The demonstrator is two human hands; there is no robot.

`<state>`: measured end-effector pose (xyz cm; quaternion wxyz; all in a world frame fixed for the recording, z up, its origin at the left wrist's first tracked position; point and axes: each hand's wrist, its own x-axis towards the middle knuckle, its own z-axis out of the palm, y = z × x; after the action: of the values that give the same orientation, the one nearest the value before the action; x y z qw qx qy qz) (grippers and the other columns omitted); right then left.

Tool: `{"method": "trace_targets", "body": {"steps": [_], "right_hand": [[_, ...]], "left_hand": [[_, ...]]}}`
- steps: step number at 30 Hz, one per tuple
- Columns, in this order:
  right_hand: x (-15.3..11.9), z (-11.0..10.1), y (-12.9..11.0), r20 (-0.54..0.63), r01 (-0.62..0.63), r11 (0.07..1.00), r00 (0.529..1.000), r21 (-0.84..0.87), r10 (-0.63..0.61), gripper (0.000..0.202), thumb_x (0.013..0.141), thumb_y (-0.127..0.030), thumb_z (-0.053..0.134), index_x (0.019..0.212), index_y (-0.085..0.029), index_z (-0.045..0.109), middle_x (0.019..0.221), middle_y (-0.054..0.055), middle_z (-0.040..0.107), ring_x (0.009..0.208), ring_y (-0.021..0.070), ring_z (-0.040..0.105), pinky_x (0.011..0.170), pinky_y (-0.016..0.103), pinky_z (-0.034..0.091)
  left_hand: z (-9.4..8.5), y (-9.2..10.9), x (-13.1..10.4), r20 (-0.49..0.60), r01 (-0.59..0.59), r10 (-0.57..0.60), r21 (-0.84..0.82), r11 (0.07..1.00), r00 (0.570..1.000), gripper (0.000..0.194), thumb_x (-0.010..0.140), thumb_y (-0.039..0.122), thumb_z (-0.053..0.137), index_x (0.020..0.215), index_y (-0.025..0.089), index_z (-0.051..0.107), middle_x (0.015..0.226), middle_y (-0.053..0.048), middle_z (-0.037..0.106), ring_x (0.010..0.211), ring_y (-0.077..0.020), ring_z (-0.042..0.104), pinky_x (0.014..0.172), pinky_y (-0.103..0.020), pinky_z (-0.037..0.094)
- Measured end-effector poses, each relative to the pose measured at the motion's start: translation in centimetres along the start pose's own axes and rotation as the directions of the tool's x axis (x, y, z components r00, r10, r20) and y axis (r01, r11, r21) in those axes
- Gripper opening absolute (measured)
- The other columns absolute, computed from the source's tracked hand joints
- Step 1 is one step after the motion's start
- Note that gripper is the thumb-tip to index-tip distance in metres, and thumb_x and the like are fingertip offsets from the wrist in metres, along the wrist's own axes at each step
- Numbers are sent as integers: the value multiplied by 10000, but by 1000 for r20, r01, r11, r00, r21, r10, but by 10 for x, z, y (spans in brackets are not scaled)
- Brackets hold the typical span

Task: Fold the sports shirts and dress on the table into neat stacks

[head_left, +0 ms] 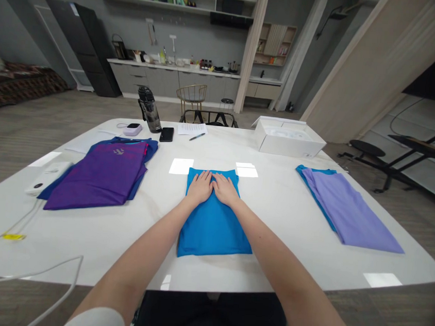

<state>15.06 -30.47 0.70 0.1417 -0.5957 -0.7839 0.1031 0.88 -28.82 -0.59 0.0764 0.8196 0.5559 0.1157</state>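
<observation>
A blue folded cloth [214, 231] lies on the white table [281, 200] straight in front of me. My left hand [200, 186] rests flat on its far part, palm down, with the fingers stretched forward. Beside it, my right hand [225, 188] lies flat on the same cloth, and the two hands touch near the thumbs. Neither hand grips anything. To the left is a stack of folded garments with a purple one [100, 176] on top. A lilac folded garment [353, 209] lies over a blue one [324, 207] at the right.
Along the back stand a dark bottle [149, 111], a phone [167, 134], a paper [192, 128] with a pen [197, 136], and an open white box [290, 137]. A white power strip [49, 178] with cables lies at the left edge.
</observation>
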Motion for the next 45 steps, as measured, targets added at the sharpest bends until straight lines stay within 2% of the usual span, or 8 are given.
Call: {"method": "trace_targets", "body": {"steps": [6, 12, 15, 18, 23, 26, 34, 45], "right_hand": [[-9, 5, 33, 31, -154, 982, 987, -112, 158, 648, 1036, -615, 186, 1590, -300, 306, 1676, 27, 213, 1546, 269, 141, 1224, 587, 86], [-24, -4, 48, 37, -240, 960, 968, -142, 247, 725, 1020, -642, 169, 1615, -233, 237, 1689, 63, 134, 1546, 293, 132, 1220, 595, 98], [-33, -8, 42, -29, -229, 958, 973, -173, 227, 662, 1039, -579, 196, 1602, -240, 281, 1687, 63, 149, 1547, 313, 116, 1204, 639, 92], [-47, -8, 25, -97, -121, 970, 990, -209, 102, 577, 1060, -437, 222, 1587, -224, 324, 1682, 55, 172, 1552, 291, 98, 1216, 624, 58], [-87, 4, -12, 20, 22, 993, 1000, -112, -20, 570, 1056, -332, 193, 1583, -170, 336, 1658, 61, 244, 1532, 259, 212, 1234, 520, 173], [-110, 10, -24, 25, 50, 995, 999, -91, -48, 570, 1050, -325, 219, 1589, -174, 326, 1649, 45, 270, 1535, 248, 205, 1249, 506, 128], [-130, 3, -19, 29, 43, 994, 999, -105, -40, 580, 1042, -397, 313, 1596, -225, 314, 1654, 16, 253, 1533, 277, 205, 1249, 533, 109], [-177, -4, -18, 60, 74, 989, 996, -129, -67, 610, 1043, -533, 308, 1600, -283, 296, 1661, 29, 239, 1537, 297, 188, 1235, 551, 139]], "left_hand": [[2, -27, -1, 20, 33, -33, 10, 999, 999, 652, 1020, 602, 218, 1576, 284, 338, 1664, -63, 256, 1546, -263, 187, 1247, -501, 158], [-4, -29, -11, -47, 74, -72, 45, 996, 996, 667, 1020, 588, 265, 1549, 206, 407, 1642, -115, 299, 1529, -321, 225, 1242, -516, 179], [-6, -21, -28, -80, -44, 52, 90, 995, 995, 577, 1048, 442, 272, 1514, 153, 452, 1614, -124, 360, 1506, -270, 300, 1255, -465, 185], [-6, -5, -51, -38, -178, 180, 61, 982, 983, 534, 1057, 365, 257, 1509, 159, 452, 1608, -98, 379, 1496, -224, 326, 1259, -432, 206], [-3, 22, -88, 33, -133, 134, -46, 990, 990, 532, 1064, 335, 211, 1515, 166, 435, 1606, -82, 381, 1504, -204, 312, 1256, -450, 219], [-2, 28, -105, 26, -126, 127, -40, 991, 992, 549, 1066, 347, 197, 1543, 154, 388, 1626, -83, 338, 1522, -206, 269, 1264, -452, 194], [-8, 29, -128, 5, -156, 156, 31, 987, 988, 587, 1053, 494, 247, 1576, 243, 335, 1651, -56, 286, 1537, -232, 226, 1266, -487, 170], [-12, 15, -165, 18, -329, 329, 59, 942, 944, 635, 1024, 581, 324, 1590, 296, 295, 1671, -84, 224, 1543, -286, 193, 1239, -542, 185]]}}
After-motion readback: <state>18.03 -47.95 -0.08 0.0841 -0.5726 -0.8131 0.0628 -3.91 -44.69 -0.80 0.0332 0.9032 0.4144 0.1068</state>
